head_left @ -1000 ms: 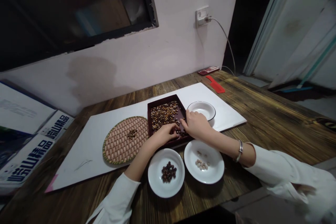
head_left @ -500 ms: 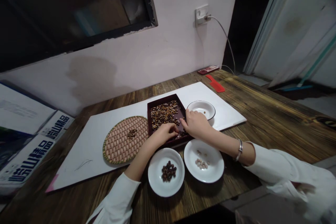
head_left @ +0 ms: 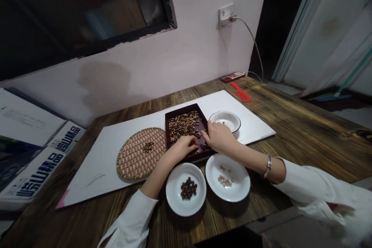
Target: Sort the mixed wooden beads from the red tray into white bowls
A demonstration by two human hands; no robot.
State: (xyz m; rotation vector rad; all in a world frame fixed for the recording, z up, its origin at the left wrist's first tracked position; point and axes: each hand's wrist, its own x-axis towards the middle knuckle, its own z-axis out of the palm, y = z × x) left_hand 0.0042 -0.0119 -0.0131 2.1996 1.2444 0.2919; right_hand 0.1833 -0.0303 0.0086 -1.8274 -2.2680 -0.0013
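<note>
A dark red tray (head_left: 205, 119) full of small brown, tan and dark beads (head_left: 183, 123) lies between my hands. My left hand (head_left: 186, 145) reaches into its near part, fingers curled and fingertips pressed together low among the beads; whatever they hold is too small to make out. At the tray's right side, my right hand (head_left: 220, 135) is closed over the rim, thumb on the inner side. Dark beads (head_left: 188, 188) sit in a white bowl (head_left: 174, 202) near my left forearm. Pale beads (head_left: 225, 180) lie in a second white bowl (head_left: 240, 190) below my right wrist.
A round woven mat (head_left: 133, 159) with a few brown beads stands left of the tray. A dark-rimmed white bowl (head_left: 232, 121) is behind my right hand. Under these is a white board (head_left: 107, 155). Further back lie a red comb (head_left: 241, 93) and a phone (head_left: 232, 76).
The whole view has shifted slightly, so things appear a little further right. Both hands keep nearly the same places at the tray, with the left fingertips still low among the beads.
</note>
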